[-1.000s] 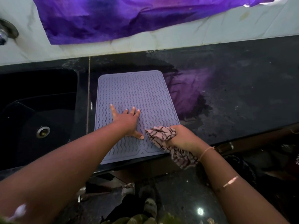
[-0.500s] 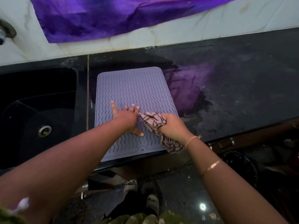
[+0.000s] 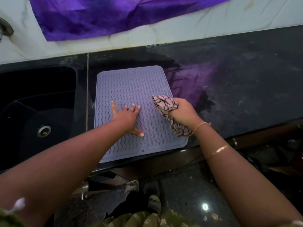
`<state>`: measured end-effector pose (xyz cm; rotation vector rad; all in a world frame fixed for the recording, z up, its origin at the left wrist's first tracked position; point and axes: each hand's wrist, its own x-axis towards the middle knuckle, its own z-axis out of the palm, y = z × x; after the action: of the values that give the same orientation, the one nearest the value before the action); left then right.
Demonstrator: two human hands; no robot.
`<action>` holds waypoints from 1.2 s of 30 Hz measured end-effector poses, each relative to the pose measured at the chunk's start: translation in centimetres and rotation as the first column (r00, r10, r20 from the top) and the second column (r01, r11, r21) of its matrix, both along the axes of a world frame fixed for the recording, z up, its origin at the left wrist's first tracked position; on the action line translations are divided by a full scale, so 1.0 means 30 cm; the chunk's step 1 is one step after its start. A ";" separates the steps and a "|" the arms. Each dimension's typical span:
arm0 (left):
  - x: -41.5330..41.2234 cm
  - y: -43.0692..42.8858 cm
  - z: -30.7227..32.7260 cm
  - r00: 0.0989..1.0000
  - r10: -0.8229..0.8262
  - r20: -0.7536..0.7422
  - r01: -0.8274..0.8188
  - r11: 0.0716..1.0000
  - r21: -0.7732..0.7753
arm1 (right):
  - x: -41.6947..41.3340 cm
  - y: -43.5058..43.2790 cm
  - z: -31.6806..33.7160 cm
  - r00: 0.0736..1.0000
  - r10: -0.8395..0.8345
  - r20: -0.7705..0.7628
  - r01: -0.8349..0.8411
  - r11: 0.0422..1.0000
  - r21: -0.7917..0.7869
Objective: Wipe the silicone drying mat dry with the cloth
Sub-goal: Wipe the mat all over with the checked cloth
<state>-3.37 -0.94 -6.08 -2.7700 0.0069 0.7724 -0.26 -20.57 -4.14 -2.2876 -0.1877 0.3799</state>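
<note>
Right grip (image 3: pixel 183 112) is curled tight round a bunched cloth (image 3: pixel 164 104), pale pink with dark wavy lines, and presses it on the right edge of the silicone drying mat (image 3: pixel 131 86); one end of the cloth pokes out ahead of the knuckles onto the mat, the other trails back under the wrist toward the mat's near right corner. Left grip (image 3: pixel 126 117) lies flat on the middle of the mat, fingers (image 3: pixel 133 110) straight and spread, thumb out to the near side, holding nothing. Bare ribbed mat shows between the two.

The mat is a lavender-grey rectangle with rounded corners and wavy ridges. It lies flat on the black tabletop (image 3: pixel 246 79), its near edge reaching the tabletop's front edge, its left side just beside the seam (image 3: pixel 87 95) that borders the sink (image 3: pixel 32 95). The sink is dark, set into the tabletop's left end, with a metal drain (image 3: pixel 44 131) in its floor. A purple sheet (image 3: pixel 98 13) hangs on the pale wall (image 3: pixel 180 35) behind the back edge, and a purple sheen (image 3: pixel 193 82) shows on the tabletop just right of the mat. A thin band (image 3: pixel 200 125) circles the right wrist.
</note>
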 end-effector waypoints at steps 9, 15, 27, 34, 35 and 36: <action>0.026 0.004 -0.032 0.999 0.028 0.026 -0.029 1.000 0.003 | -0.182 0.060 -0.031 0.823 0.511 0.247 -0.234 0.703 -0.672; 0.026 -0.001 -0.032 0.999 0.039 0.018 -0.039 0.999 0.010 | -0.258 -0.020 -0.025 0.858 0.492 0.149 -0.318 0.735 -0.599; 0.184 -0.014 0.056 0.985 -0.141 0.097 0.133 0.987 0.087 | 0.095 -0.013 0.009 0.969 -0.229 0.089 0.214 0.965 0.154; 0.332 0.023 0.024 0.972 -0.215 0.089 0.204 0.972 0.117 | 0.362 0.126 0.033 0.946 -0.194 0.261 0.201 0.980 -0.001; 0.345 0.029 0.017 0.973 -0.223 0.059 0.215 0.969 0.126 | 0.392 0.150 0.031 0.933 -0.150 0.326 0.184 0.980 -0.078; 0.361 0.038 0.010 0.975 -0.218 0.030 0.213 0.968 0.131 | 0.427 0.178 0.025 0.921 -0.093 0.379 0.166 0.972 -0.164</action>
<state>7.45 0.22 -5.78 -2.6092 0.2383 0.6324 12.57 -15.22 -3.38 -2.5328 -0.1924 -0.1132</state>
